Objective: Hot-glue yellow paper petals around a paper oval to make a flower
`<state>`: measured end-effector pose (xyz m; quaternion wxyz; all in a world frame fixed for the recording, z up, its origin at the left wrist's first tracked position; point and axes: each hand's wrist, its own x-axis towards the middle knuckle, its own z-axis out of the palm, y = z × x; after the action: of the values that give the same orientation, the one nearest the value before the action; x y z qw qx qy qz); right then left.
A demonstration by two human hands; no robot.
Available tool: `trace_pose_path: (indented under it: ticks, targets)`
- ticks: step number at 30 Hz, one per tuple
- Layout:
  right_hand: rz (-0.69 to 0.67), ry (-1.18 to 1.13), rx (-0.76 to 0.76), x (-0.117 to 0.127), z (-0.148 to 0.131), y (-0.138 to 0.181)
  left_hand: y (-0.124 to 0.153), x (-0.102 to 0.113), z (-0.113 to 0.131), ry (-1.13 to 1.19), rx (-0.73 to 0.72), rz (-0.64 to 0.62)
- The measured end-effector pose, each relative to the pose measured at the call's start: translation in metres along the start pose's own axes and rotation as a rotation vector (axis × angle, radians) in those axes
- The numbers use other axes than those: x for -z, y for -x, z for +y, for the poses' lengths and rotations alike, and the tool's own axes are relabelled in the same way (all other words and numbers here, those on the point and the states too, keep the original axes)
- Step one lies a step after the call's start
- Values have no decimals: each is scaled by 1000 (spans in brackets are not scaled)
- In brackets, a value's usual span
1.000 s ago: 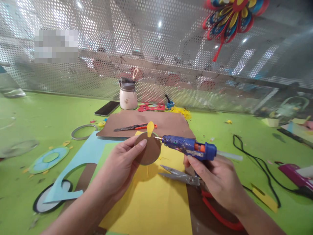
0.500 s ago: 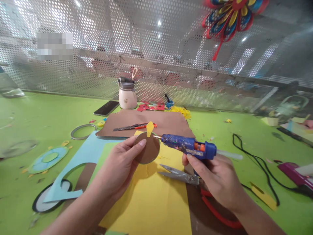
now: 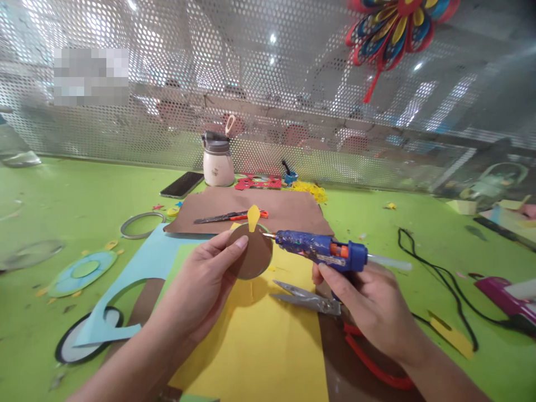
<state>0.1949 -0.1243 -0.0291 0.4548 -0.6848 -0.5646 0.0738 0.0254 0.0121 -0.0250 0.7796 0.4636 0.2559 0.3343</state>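
Note:
My left hand pinches a brown paper disc held upright above the table, thumb on its face. A yellow petal sticks up from the disc's top edge. My right hand is closed round a blue hot glue gun, a clear glue stick projecting from its back. The gun's metal nozzle touches the disc's right upper rim. Beneath both hands lies a yellow paper sheet.
Red-handled scissors lie on the yellow sheet beside my right hand. A brown sheet with a utility knife lies behind. A white jar, a phone, blue paper cutouts, a black cord and a pink glue gun surround them.
The disc and the glue gun have shifted very slightly left and up together. The nozzle stays at the disc's rim.

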Motion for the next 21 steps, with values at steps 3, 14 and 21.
trace_pose_path:
  ticks: [3, 14, 21]
  targets:
    - [-2, 11, 16, 0, 0, 0, -1, 0, 0, 2, 3, 12]
    - [-30, 30, -4, 2, 5, 0, -1, 2, 1, -14, 2, 7]
    - [-26, -59, -47, 7, 9, 0, -1, 2, 1, -38, 16, 15]
